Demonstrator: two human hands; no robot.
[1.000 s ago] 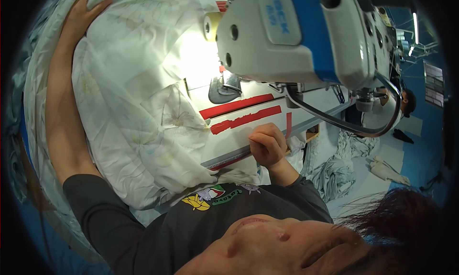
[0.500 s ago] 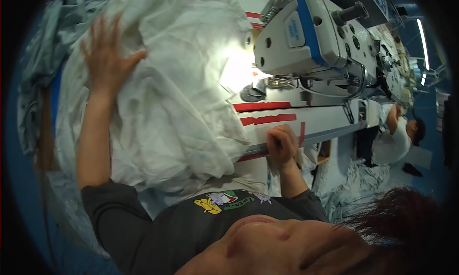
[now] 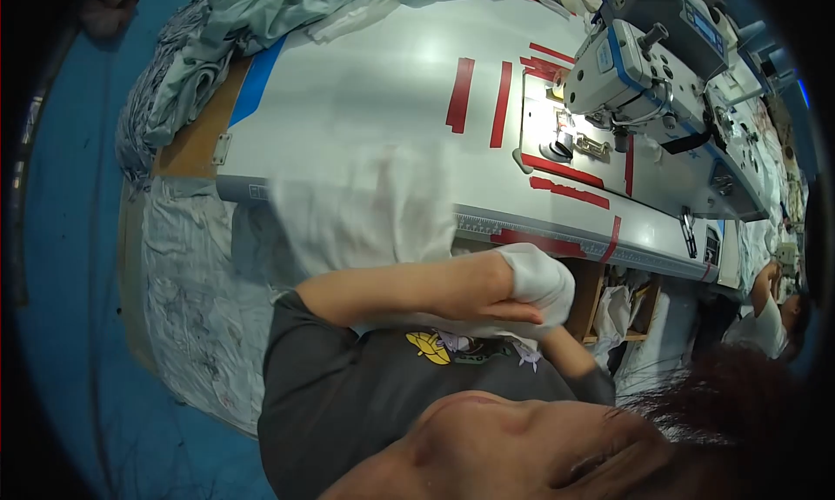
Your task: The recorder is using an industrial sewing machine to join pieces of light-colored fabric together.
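Observation:
Across the front of my body reaches my left hand [image 3: 504,304], with white cloth [image 3: 546,283] folded over its back and bunched about its fingers. The thumb side shows; the fingertips are mostly covered, and the hand looks closed on the cloth. More of the white cloth, smeared by motion, spreads over the table's front edge beside my left forearm. My right forearm [image 3: 570,354] comes up from the lower right. Its hand is hidden behind the cloth and my left hand.
A sewing machine [image 3: 622,83] with a lit needle area stands on the white table [image 3: 365,91], marked with red tape strips. Pale green fabric [image 3: 261,22] lies along the far left edge. Crumpled pale cloth [image 3: 191,300] lies below left. Another person [image 3: 761,322] sits far right.
The white cloth has come off most of the tabletop toward my body. My left hand has moved from lying spread on it, rightward and nearer. My right hand has gone out of sight behind cloth.

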